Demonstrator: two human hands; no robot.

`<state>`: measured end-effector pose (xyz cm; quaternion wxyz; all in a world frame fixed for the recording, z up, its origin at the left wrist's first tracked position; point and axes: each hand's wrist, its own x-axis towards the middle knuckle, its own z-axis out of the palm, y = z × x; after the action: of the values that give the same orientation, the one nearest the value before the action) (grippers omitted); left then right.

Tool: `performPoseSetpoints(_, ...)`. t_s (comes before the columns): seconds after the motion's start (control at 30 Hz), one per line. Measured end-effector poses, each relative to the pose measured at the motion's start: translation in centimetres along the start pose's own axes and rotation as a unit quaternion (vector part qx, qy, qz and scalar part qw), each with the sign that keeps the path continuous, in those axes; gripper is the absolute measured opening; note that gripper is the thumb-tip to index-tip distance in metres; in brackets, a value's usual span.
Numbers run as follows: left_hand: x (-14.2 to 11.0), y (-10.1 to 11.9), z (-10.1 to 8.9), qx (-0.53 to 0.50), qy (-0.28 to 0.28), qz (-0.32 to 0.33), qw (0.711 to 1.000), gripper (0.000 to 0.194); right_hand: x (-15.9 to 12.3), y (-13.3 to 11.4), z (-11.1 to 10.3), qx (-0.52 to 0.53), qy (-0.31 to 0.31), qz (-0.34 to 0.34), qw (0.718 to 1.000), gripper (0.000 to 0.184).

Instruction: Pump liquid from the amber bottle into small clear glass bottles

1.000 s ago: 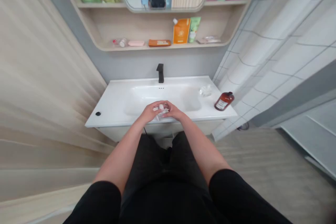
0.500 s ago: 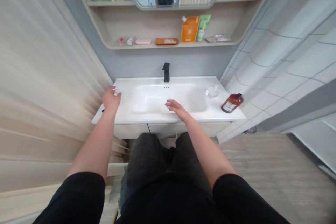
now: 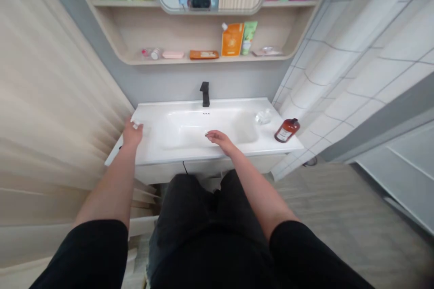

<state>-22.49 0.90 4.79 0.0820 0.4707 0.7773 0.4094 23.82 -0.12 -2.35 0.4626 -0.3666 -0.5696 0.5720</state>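
My left hand (image 3: 131,134) rests on the left end of the white sink counter (image 3: 190,156). Its fingers are closed on a small white thing (image 3: 136,124) that I cannot name. My right hand (image 3: 219,138) hovers over the front of the basin, with its fingers curled round a tiny pale piece (image 3: 206,134) at the fingertips. The piece is too small to identify. The black faucet (image 3: 205,94) stands at the back of the basin, between the two hands.
A brown pump bottle (image 3: 286,130) lies on the counter's right end, with a clear crumpled thing (image 3: 263,117) behind it. The shelf above holds an orange pouch (image 3: 232,39), a green tube (image 3: 249,36) and small flat items. A tiled wall stands to the right and pale panels to the left.
My hands were together at the basin's front on a small white thing. They have parted: the left went to the counter's left end with the white thing, and the right stayed near the middle.
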Motion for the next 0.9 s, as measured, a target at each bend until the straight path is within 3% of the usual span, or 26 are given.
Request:
performPoseSetpoints(0.13, -5.9, -0.1, 0.0, -0.005, 0.106, 0.088, 0.99, 0.076, 0.0, 0.0, -0.1, -0.003, -0.002, 0.001, 1.0, 0.054)
performPoseSetpoints(0.17, -7.8, 0.3, 0.6, -0.006, 0.107, 0.125, 0.986, 0.072, 0.0, 0.0, 0.0, -0.007, -0.001, 0.002, 1.0, 0.054)
performPoseSetpoints(0.23, -11.5, 1.8, 2.4, -0.017, 0.032, 0.203, 0.978, 0.054, 0.0, 0.2, 0.3, -0.037, 0.01, -0.001, 0.999, 0.051)
performPoseSetpoints(0.3, -14.1, 3.7, 5.0, -0.024, -0.096, 0.272, 0.957, 0.039, -0.2, 0.1, 0.6, -0.096, 0.042, -0.013, 0.994, 0.043)
performPoseSetpoints(0.4, -15.7, 6.0, 8.7, -0.007, -0.22, 0.292, 0.931, 0.037, -0.8, -1.7, -0.2, -0.239, 0.107, -0.063, 0.963, 0.024)
performPoseSetpoints(0.47, -15.7, 6.5, 10.3, 0.018, -0.253, 0.274, 0.928, 0.039, -1.1, -4.5, -2.4, -0.373, 0.124, -0.1, 0.914, 0.019)
performPoseSetpoints(0.53, -15.4, 6.3, 11.2, 0.035, -0.273, 0.261, 0.925, 0.037, -0.8, -8.4, -6.0, -0.533, 0.123, -0.085, 0.833, 0.026)
performPoseSetpoints(0.67, -15.2, 5.3, 11.6, 0.052, -0.292, 0.246, 0.923, 0.037, 1.8, -15.3, -15.1, -0.758, 0.133, 0.03, 0.638, 0.043)
performPoseSetpoints(0.73, -15.2, 5.2, 11.7, 0.063, -0.292, 0.235, 0.925, 0.039, 3.5, -17.0, -18.9, -0.807, 0.114, 0.135, 0.564, 0.052)
performPoseSetpoints(0.8, -15.2, 5.3, 11.8, 0.07, -0.29, 0.227, 0.927, 0.04, 4.7, -17.7, -21.7, -0.813, 0.067, 0.241, 0.525, 0.058)
performPoseSetpoints(0.9, -15.3, 5.6, 11.7, 0.078, -0.288, 0.221, 0.929, 0.042, 5.8, -17.6, -23.8, -0.806, 0.013, 0.278, 0.523, 0.061)
